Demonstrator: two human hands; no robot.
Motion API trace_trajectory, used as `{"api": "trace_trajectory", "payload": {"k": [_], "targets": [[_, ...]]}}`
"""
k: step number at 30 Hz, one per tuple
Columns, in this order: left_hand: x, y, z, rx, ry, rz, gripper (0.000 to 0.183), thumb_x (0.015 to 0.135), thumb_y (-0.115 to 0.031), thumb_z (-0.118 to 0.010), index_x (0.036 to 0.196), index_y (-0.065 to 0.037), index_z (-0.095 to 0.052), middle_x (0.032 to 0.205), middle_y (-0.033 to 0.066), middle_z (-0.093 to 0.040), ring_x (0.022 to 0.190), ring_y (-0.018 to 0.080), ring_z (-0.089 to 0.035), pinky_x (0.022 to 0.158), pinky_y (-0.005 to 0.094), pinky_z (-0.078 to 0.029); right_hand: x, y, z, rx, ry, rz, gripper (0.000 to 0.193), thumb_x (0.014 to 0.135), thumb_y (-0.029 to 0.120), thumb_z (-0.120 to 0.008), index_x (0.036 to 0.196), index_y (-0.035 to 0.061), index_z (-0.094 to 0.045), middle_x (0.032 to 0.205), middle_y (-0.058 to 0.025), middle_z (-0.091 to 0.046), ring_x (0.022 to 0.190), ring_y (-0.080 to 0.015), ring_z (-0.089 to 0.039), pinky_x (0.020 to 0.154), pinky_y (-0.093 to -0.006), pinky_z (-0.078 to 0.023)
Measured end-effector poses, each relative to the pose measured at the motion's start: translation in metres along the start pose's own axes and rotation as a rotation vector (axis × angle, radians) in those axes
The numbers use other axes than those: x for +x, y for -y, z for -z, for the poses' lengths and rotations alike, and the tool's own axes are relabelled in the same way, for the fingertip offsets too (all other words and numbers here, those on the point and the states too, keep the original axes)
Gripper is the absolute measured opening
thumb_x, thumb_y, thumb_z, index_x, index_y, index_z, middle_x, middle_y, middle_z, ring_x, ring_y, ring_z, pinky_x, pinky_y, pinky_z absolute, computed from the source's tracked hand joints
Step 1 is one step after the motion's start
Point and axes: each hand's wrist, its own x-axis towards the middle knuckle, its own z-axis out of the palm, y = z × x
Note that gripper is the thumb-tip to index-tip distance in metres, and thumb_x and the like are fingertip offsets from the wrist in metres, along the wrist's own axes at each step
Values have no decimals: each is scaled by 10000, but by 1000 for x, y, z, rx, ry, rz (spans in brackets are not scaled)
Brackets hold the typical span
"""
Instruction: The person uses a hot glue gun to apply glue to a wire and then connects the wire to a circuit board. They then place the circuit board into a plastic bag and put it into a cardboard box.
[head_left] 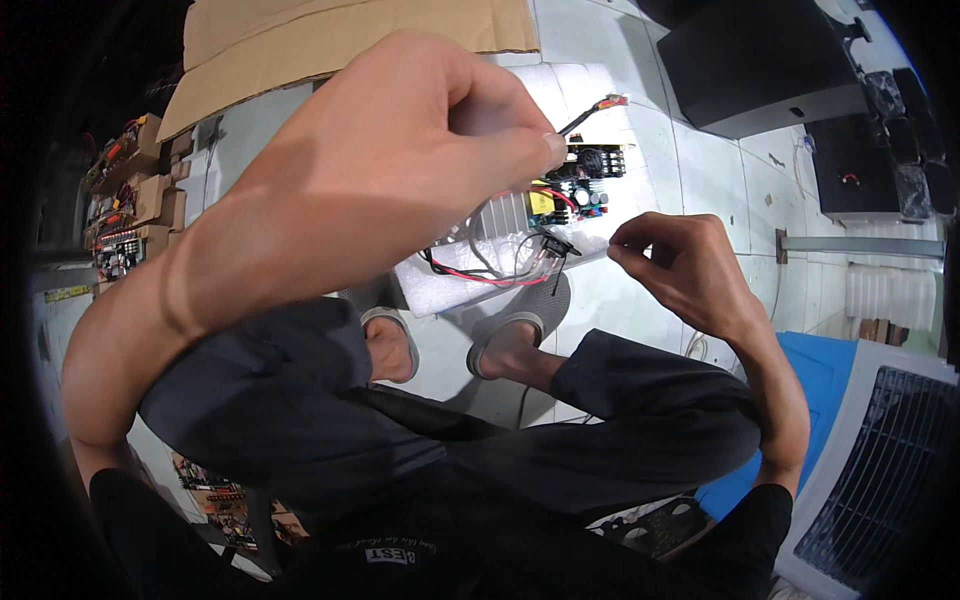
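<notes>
Pale tiled floor (725,175): spread beneath the person, whose knees were wide apart.
White foam slab (450,287): lay on the floor by the person's feet, bearing the electronics.
Left hand (415,140): reached over the slab, thumb and forefinger meeting near the board's top edge; I could not tell whether they pinched anything.
Right hand (690,265): hung just beside the slab's right edge, fingertips drawn together; whether something small sat between them, I could not tell.
Circuit board (585,197): rested on the slab, between the hands. It looked light, stiff and fragile, best taken by its edges.
Silver finned heatsink (503,215): stood left of the board, seemingly rigid and heavier, a sturdier hold; the left hand partly hid it.
Red and black wires (500,281): looped loosely, probably flexible; their ends were hard to trace.
Small black part (560,244): lay among wires, too tiny to identify.
</notes>
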Motion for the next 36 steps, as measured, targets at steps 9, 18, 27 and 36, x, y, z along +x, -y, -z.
{"api": "trace_trajectory", "payload": {"k": [9,18,27,36], "targets": [[3,6,-3,42,-29,-17,241,936,-200,-666,981,31,-718,845,40,-693,787,61,-618,722,213,-486,13,-10,-32,-73,-67,416,123,834,87,-737,946,37,-736,776,-113,-713,587,-236,-639,562,-345,-519],[1,-5,-11,-127,0,-25,260,919,-221,-688,994,25,-725,830,34,-690,761,54,-613,675,216,-483,6,-6,-43,-232,-94,459,134,827,103,-708,931,22,-684,776,-123,-684,688,-301,-686,609,-403,-536],[-11,-11,-26,107,-252,-148,284,916,-231,-675,1005,36,-715,813,50,-684,708,68,-606,633,212,-465,15,-8,-57,-227,-151,535,148,805,75,-696,938,23,-659,763,-103,-659,661,-306,-666,567,-408,-521],[-6,-22,8,-133,112,61,362,949,-254,-582,1063,80,-660,777,88,-669,542,105,-606,484,220,-465,11,-4,-51,-377,-14,518,356,841,55,-695,1192,107,-664,759,-73,-682,621,-254,-656,522,-370,-507]]}}
